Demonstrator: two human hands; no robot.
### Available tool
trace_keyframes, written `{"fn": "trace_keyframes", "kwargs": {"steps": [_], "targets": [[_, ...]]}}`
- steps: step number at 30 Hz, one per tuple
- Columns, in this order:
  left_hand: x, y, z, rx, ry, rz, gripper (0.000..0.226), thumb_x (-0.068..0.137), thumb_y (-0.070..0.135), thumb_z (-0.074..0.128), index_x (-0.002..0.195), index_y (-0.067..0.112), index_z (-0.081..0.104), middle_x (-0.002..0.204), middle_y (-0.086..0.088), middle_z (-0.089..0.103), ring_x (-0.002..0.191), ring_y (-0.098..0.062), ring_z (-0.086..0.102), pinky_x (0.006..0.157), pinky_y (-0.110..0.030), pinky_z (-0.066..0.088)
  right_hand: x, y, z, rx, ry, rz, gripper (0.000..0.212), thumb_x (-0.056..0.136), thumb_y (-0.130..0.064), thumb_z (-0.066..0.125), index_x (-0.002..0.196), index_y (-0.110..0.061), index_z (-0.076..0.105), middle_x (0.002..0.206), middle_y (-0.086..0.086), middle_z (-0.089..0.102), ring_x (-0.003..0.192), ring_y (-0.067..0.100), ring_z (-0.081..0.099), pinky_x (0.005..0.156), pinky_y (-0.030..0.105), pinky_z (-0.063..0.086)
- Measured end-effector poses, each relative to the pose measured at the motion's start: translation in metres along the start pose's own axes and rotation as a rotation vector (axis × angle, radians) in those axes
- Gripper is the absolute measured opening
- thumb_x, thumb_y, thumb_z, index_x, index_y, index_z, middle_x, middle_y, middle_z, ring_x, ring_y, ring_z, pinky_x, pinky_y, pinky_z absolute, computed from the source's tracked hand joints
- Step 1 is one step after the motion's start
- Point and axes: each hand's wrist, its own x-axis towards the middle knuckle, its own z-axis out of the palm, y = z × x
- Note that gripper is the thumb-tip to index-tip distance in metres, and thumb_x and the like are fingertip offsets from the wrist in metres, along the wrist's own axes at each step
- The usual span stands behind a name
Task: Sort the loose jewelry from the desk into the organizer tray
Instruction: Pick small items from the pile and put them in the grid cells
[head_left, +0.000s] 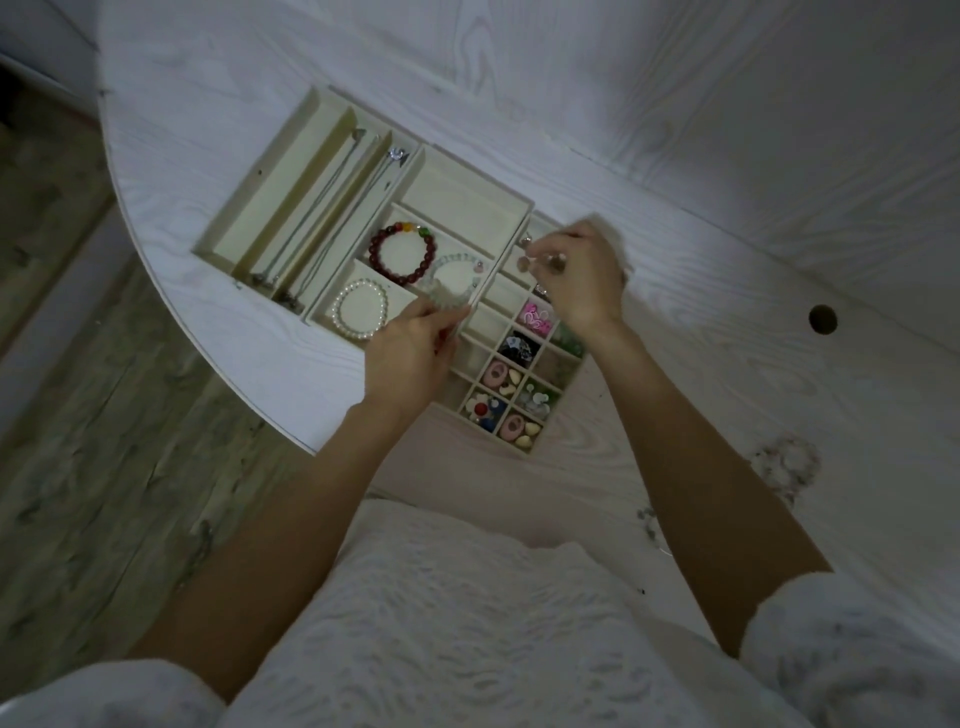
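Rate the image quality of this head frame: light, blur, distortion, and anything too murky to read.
Head view: dim, bluish and underexposed, with no glare; wide-angle bending curves the desk edge; the right hand is motion-smeared over the organizer tray, so what its fingertips pinch is unreadable; the left hand is sharper; the red bead bracelet reads clearly; a pale bracelet on the desk is murky.

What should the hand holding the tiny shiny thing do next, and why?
Probably lower it into the small empty box just under it. The right hand pinches a small shiny piece right above the top squares of the tray, and those squares look free, while the lower ones already hold colourful bits. What the piece is stays too blurry to tell.
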Motion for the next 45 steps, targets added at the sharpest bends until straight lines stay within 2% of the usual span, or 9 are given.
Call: {"fn": "trace_keyframes", "kwargs": {"steps": [3, 7, 18, 25, 28, 32, 36, 40, 45], "targets": [[0.001, 0.000, 0.000, 0.006, -0.005, -0.003, 0.027, 0.087, 0.017, 0.064, 0.113, 0.024, 0.069, 0.095, -0.003, 0.065, 0.072, -0.023, 0.065, 0.053, -0.034, 0.052, 0.000, 0.007, -0.001, -0.025, 0.014, -0.046, 0.013, 0.085, -0.016, 0.067, 0.097, -0.017, 0.071, 0.109, 0.002, 0.056, 0.102, 0.017, 0.052, 0.085, 0.029, 0.047], [0.002, 0.001, -0.003, 0.013, -0.016, -0.001, 0.029, 0.087, 0.016, 0.064, 0.114, 0.024, 0.069, 0.096, -0.003, 0.064, 0.074, -0.024, 0.065, 0.054, -0.030, 0.050, 0.004, 0.002, 0.002, -0.117, -0.024, -0.081, 0.012, 0.086, -0.022, 0.066, 0.096, -0.020, 0.072, 0.109, 0.003, 0.057, 0.103, 0.019, 0.050, 0.078, 0.027, 0.043], [0.001, 0.004, -0.005, 0.032, -0.013, 0.010, 0.029, 0.086, 0.015, 0.065, 0.114, 0.023, 0.069, 0.093, -0.004, 0.064, 0.071, -0.026, 0.062, 0.054, -0.030, 0.048, 0.013, -0.011, 0.011, -0.424, -0.058, -0.231, 0.015, 0.088, -0.019, 0.059, 0.092, -0.015, 0.073, 0.104, 0.004, 0.058, 0.101, 0.022, 0.046, 0.087, 0.031, 0.038], [0.001, 0.002, -0.004, 0.033, -0.009, 0.023, 0.030, 0.085, 0.013, 0.066, 0.113, 0.023, 0.069, 0.093, -0.004, 0.064, 0.069, -0.025, 0.063, 0.052, -0.027, 0.046, 0.022, -0.007, 0.004, -0.216, -0.180, -0.133, 0.020, 0.091, -0.025, 0.058, 0.099, -0.014, 0.073, 0.116, 0.005, 0.053, 0.110, 0.021, 0.040, 0.083, 0.018, 0.021], [0.001, 0.002, -0.004, 0.026, -0.010, 0.028, 0.031, 0.085, 0.013, 0.066, 0.114, 0.023, 0.069, 0.093, -0.004, 0.064, 0.069, -0.025, 0.063, 0.052, -0.028, 0.048, 0.023, -0.009, 0.006, -0.221, -0.118, -0.145, 0.013, 0.087, -0.024, 0.064, 0.094, -0.016, 0.072, 0.112, 0.002, 0.052, 0.107, 0.018, 0.043, 0.082, 0.019, 0.029], [0.001, 0.002, -0.004, 0.025, 0.004, 0.035, 0.030, 0.085, 0.013, 0.066, 0.112, 0.023, 0.069, 0.090, -0.003, 0.064, 0.066, -0.023, 0.062, 0.050, -0.025, 0.045, 0.020, -0.009, 0.009, -0.154, 0.004, -0.155, 0.003, 0.084, -0.017, 0.068, 0.087, -0.016, 0.067, 0.104, 0.002, 0.052, 0.098, 0.016, 0.049, 0.073, 0.028, 0.046], [0.001, 0.002, -0.005, 0.015, 0.010, 0.033, 0.029, 0.084, 0.012, 0.066, 0.112, 0.022, 0.070, 0.088, -0.003, 0.063, 0.064, -0.023, 0.061, 0.050, -0.026, 0.047, 0.018, -0.007, 0.008, -0.247, -0.009, -0.249, 0.011, 0.087, -0.021, 0.065, 0.091, -0.013, 0.070, 0.103, 0.005, 0.053, 0.099, 0.019, 0.048, 0.070, 0.025, 0.038], [0.001, 0.003, -0.005, 0.006, 0.000, 0.023, 0.032, 0.084, 0.011, 0.066, 0.113, 0.022, 0.069, 0.092, -0.005, 0.064, 0.068, -0.024, 0.062, 0.052, -0.028, 0.049, 0.013, -0.004, 0.006, -0.344, -0.076, -0.346, 0.019, 0.092, -0.022, 0.057, 0.096, -0.011, 0.072, 0.103, 0.006, 0.051, 0.100, 0.022, 0.044, 0.072, 0.035, 0.046], [0.000, 0.004, -0.006, 0.003, 0.009, 0.027, 0.031, 0.084, 0.011, 0.066, 0.113, 0.022, 0.069, 0.092, -0.004, 0.064, 0.069, -0.023, 0.062, 0.052, -0.029, 0.051, 0.012, 0.004, 0.004, -0.270, -0.066, -0.340, 0.014, 0.088, -0.014, 0.062, 0.100, -0.011, 0.069, 0.106, 0.007, 0.054, 0.103, 0.020, 0.049, 0.075, 0.027, 0.044]]}}
